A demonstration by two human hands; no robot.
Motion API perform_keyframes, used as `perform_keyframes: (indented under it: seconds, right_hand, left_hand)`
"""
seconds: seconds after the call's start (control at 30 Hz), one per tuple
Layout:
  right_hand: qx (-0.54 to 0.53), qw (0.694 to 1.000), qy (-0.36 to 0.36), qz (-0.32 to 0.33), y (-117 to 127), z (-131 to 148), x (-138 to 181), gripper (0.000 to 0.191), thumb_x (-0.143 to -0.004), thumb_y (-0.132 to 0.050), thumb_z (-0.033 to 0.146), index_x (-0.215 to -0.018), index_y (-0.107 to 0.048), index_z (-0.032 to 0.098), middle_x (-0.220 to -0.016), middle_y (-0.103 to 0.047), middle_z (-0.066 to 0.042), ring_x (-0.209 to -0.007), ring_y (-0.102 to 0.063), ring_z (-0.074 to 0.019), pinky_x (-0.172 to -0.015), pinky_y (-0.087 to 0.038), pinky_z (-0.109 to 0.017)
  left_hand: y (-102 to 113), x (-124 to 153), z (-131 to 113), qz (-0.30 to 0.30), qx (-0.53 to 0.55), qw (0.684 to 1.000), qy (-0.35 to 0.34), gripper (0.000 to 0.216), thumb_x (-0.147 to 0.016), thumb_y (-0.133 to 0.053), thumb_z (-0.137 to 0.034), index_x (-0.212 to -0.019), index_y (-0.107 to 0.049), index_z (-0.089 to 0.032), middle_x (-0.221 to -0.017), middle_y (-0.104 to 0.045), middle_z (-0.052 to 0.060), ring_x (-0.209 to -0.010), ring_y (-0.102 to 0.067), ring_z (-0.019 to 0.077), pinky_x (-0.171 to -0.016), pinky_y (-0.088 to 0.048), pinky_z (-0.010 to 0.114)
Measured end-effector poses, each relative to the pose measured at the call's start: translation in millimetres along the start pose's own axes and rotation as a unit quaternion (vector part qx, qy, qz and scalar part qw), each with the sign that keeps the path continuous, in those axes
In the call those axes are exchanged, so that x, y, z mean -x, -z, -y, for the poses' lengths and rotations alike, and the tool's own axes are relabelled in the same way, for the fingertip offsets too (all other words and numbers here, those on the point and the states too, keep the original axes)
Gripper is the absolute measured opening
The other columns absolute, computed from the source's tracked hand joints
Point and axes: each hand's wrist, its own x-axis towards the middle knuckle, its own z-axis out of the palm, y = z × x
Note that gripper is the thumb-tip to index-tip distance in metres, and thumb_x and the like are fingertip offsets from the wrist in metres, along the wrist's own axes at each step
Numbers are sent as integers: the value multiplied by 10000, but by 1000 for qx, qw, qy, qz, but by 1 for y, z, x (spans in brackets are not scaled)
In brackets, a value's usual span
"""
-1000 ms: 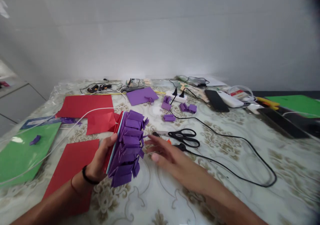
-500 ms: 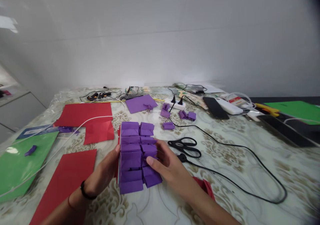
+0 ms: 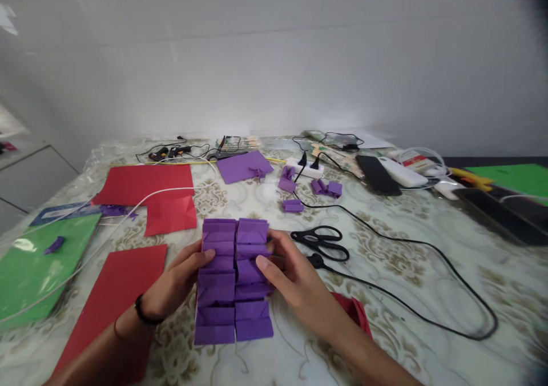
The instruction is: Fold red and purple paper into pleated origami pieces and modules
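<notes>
Between my hands is a folded purple paper piece (image 3: 234, 283), made of two side-by-side columns of pleated flaps. My left hand (image 3: 182, 274) grips its left edge, thumb on the front face and fingers behind. On the opposite edge, my right hand (image 3: 295, 277) holds it with the thumb near the front flaps and the fingers partly hidden behind. Black-handled scissors (image 3: 321, 240) lie just beyond my right hand. Folded red paper (image 3: 353, 312) is partly covered by my right forearm. Small folded purple pieces (image 3: 293, 205) lie farther back.
Red sheets (image 3: 115, 294) and a green sheet (image 3: 64, 266) lie at left. A purple sheet (image 3: 244, 166) and a white power strip (image 3: 306, 167) are at the back. A black cable (image 3: 411, 239) loops across the right side, near phones (image 3: 377, 175).
The purple folded piece has turned to face me more squarely and sits slightly lower. My left thumb has come onto its front face. The view has shifted slightly.
</notes>
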Motion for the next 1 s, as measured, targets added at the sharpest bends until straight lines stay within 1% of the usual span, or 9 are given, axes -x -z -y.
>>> perform_keyframes:
  seconds: [0.13, 0.27, 0.43, 0.5, 0.6, 0.7, 0.77, 0.83, 1.0]
  right_hand:
    - [4, 1000, -24, -19, 0, -2, -1, 503, -966, -651, 543, -1362, -482, 282, -1043, -607, -30, -884, -655, -201, -779, -583, -364]
    - [97, 993, 28, -66, 2, -2, -2, 568, -925, -712, 429, -1428, -466, 331, -1192, -564, -57, -883, -639, -189, -710, -587, -336]
    - [205, 974, 94, -17, 4, 3, -3, 165, -958, -686, 349, -1106, -702, 280, -1186, -547, -69, -950, -636, -199, -822, -585, -365]
    - [224, 971, 88, 12, 3, 3, -3, 102, -969, -675, 335, -1015, -719, 255, -1147, -564, -66, -880, -641, -182, -779, -585, -347]
    - [257, 961, 93, 43, 0, -1, -3, 114, -988, -652, 298, -1064, -726, 255, -1172, -618, -73, -905, -671, -193, -810, -592, -356]
    - [293, 947, 117, 57, -4, -8, -4, 248, -991, -637, 240, -1231, -696, 250, -1257, -655, -93, -1118, -673, -245, -1004, -554, -434]
    - [307, 942, 117, 66, -7, -13, -4, 324, -989, -630, 223, -1312, -660, 232, -1268, -678, -106, -1163, -666, -265, -1033, -539, -467]
    - [315, 939, 112, 78, -10, -16, -5, 305, -997, -602, 201, -1295, -664, 217, -1206, -708, -106, -1105, -684, -260, -987, -555, -457]
    - [283, 953, 99, 49, -10, -13, -7, 162, -963, -567, 128, -1029, -694, 205, -978, -715, -51, -833, -676, -189, -781, -548, -336]
  left_hand:
    - [-1, 0, -2, 18, 2, 1000, 17, 416, -927, -714, -486, -1183, -774, -164, -1163, -803, 119, -1126, -737, 345, -982, -583, 454]
    - [5, -1, -1, 10, -33, 998, 44, 433, -919, -736, -481, -1219, -746, -169, -1163, -799, 115, -1096, -747, 322, -973, -580, 432]
    - [27, -10, -2, 4, -164, 986, 32, 462, -922, -749, -438, -1312, -630, -220, -1065, -790, 69, -957, -754, 251, -840, -591, 349]
    - [36, -15, -3, -9, -269, 963, -2, 497, -930, -727, -470, -1328, -580, -210, -1001, -764, 65, -883, -738, 235, -761, -589, 335]
    - [43, -18, -7, -63, -428, 893, -126, 480, -937, -707, -455, -1325, -578, -204, -1156, -693, 95, -987, -696, 231, -807, -593, 355]
    - [42, -14, -16, -4, -523, 824, -218, 279, -993, -646, -385, -1215, -674, -218, -1235, -642, 94, -1135, -641, 234, -964, -561, 388]
    - [40, -8, -22, 58, -556, 795, -236, 214, -1001, -648, -338, -1175, -707, -229, -1239, -626, 88, -1181, -619, 235, -1049, -525, 404]
    - [40, -3, -26, 102, -577, 776, -232, 199, -978, -684, -290, -1168, -717, -242, -1273, -596, 90, -1217, -600, 245, -1099, -499, 426]
    - [41, 5, -29, 131, -609, 754, -207, 214, -931, -690, -136, -1099, -727, -263, -1308, -543, 74, -1231, -570, 255, -1102, -486, 441]
